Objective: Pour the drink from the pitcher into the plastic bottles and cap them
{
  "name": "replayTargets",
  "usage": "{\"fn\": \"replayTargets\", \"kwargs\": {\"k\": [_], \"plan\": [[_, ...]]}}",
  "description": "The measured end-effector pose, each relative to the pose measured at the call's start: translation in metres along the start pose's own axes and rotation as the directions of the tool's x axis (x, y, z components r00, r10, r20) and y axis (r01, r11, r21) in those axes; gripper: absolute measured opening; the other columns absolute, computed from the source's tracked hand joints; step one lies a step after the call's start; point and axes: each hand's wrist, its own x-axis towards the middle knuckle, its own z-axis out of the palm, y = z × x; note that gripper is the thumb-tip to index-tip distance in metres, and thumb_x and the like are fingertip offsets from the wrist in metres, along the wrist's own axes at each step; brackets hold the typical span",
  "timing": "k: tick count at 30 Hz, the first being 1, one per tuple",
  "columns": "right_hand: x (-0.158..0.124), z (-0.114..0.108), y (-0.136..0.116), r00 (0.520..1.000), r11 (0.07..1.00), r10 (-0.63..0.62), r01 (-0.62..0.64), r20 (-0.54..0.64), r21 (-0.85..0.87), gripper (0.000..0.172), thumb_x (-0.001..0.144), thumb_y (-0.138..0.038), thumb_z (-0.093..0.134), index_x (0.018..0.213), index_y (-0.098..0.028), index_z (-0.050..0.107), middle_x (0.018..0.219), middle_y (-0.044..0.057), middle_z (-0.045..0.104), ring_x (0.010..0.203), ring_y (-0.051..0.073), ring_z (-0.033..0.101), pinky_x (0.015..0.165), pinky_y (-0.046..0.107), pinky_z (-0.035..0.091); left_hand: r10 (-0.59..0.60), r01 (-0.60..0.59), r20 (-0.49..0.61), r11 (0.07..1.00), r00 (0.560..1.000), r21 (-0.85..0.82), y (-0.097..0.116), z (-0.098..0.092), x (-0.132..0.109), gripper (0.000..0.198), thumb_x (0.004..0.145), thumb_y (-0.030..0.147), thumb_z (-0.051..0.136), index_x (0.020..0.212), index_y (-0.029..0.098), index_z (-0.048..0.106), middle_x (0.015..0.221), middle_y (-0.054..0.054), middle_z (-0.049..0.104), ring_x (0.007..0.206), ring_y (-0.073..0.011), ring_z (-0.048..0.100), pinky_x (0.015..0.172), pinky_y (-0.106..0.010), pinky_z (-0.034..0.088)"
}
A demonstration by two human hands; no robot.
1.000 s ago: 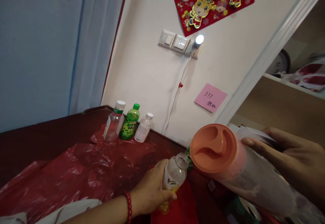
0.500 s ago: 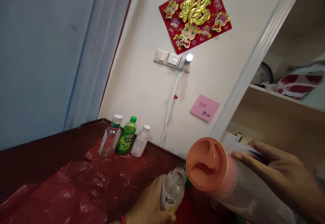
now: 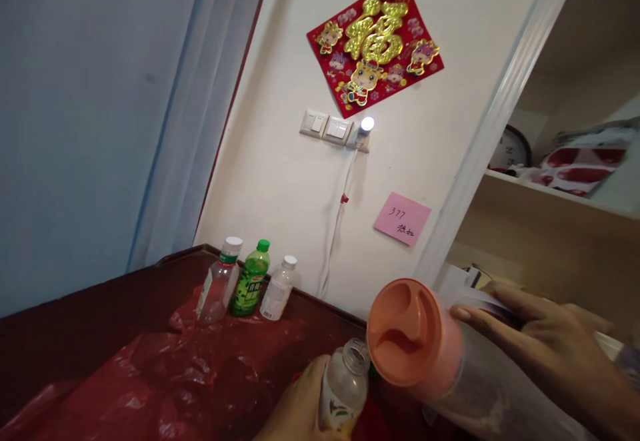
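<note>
At the bottom of the view, above a dark red surface, the left hand is wrapped around a small open bottle, which stands upright near the front edge. The right hand grips a clear jug tipped onto its side. Its orange lid sits just beside and above the bottle's mouth; whether they touch cannot be told. A crumpled red plastic sheet covers part of the surface. Well behind, against the wall, a white-capped bottle, a green bottle and a smaller clear bottle stand in a row, with a pink note stuck higher up
</note>
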Motion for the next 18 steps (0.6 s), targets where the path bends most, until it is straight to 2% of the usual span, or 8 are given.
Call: {"fn": "replayTargets", "kwargs": {"k": [6, 11, 15, 18], "plan": [[0.0018, 0.0003, -0.0039, 1.000, 0.998, 0.008, -0.010, 0.027, 0.070, 0.051, 0.093, -0.071, 0.063, 0.073, -0.024, 0.068, 0.065, -0.002, 0.063, 0.055, 0.020, 0.059, 0.046, 0.028, 0.041, 0.016, -0.016, 0.007, 1.000, 1.000, 0.003, -0.0024, -0.0009, 0.0020, 0.069, 0.063, 0.018, 0.076, 0.129, 0.026, 0.055, 0.131, -0.007, 0.063, 0.119, -0.0306, 0.059, 0.103, -0.038, 0.045], [0.0011, 0.0013, -0.0019, 1.000, 0.999, 0.001, -0.003, 0.028, 0.043, 0.048, 0.094, -0.070, 0.062, 0.082, -0.024, 0.072, 0.075, 0.000, 0.068, 0.064, 0.024, 0.063, 0.047, 0.029, 0.039, -0.003, 0.003, 0.006, 1.000, 1.000, -0.010, 0.0000, -0.0016, 0.0003, 0.068, 0.063, 0.016, 0.076, 0.128, 0.025, 0.056, 0.129, -0.007, 0.064, 0.115, -0.0296, 0.060, 0.102, -0.037, 0.046], [0.0016, -0.0002, -0.0040, 1.000, 1.000, 0.002, -0.002, 0.000, 0.021, 0.051, 0.092, -0.071, 0.063, 0.079, -0.023, 0.072, 0.073, 0.001, 0.068, 0.062, 0.024, 0.063, 0.046, 0.029, 0.039, -0.023, 0.023, 0.005, 0.999, 1.000, -0.028, 0.0000, -0.0017, 0.0001, 0.076, 0.058, 0.011, 0.078, 0.129, 0.025, 0.054, 0.132, -0.007, 0.063, 0.121, -0.0297, 0.057, 0.105, -0.037, 0.043], [0.0023, -0.0034, -0.0094, 0.999, 0.998, 0.047, -0.048, 0.019, 0.044, 0.048, 0.091, -0.070, 0.064, 0.080, -0.024, 0.074, 0.074, 0.001, 0.070, 0.062, 0.026, 0.065, 0.046, 0.030, 0.043, -0.042, 0.042, -0.002, 0.998, 0.999, -0.047, 0.0006, -0.0004, 0.0002, 0.078, 0.055, 0.010, 0.081, 0.128, 0.025, 0.055, 0.130, -0.005, 0.064, 0.119, -0.0289, 0.057, 0.103, -0.035, 0.044]]}}
